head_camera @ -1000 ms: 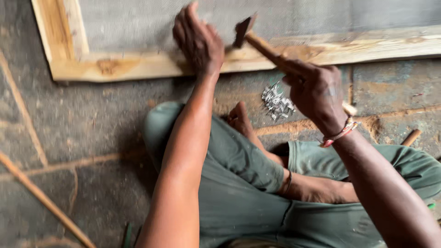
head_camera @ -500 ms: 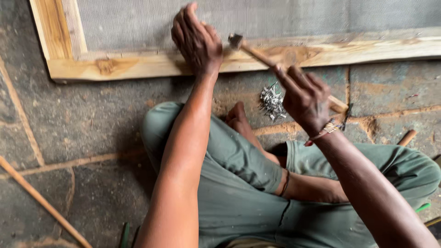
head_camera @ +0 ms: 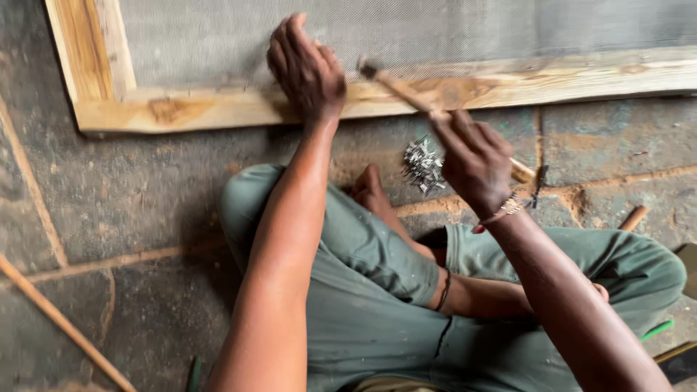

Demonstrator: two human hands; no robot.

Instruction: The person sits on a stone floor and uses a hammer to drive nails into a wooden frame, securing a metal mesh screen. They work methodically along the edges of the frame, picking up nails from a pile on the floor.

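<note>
Hammering at a mesh-covered wooden frame

Head view: left hand [head_camera: 308, 69] rests on the wooden frame [head_camera: 218, 109], fingers bent; right hand [head_camera: 475, 160] grips the hammer [head_camera: 406, 91], head near the frame's rail; pile of nails [head_camera: 422, 165] lies on the stone floor [head_camera: 131, 196] beside it.

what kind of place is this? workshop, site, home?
Probably an informal carpentry spot worked at ground level, maybe outdoors. The person sits on a stone-slab floor before a rough wooden frame covered with mesh, a pile of nails beside. The right hand grips a hammer; the left hand rests on the frame.
</note>
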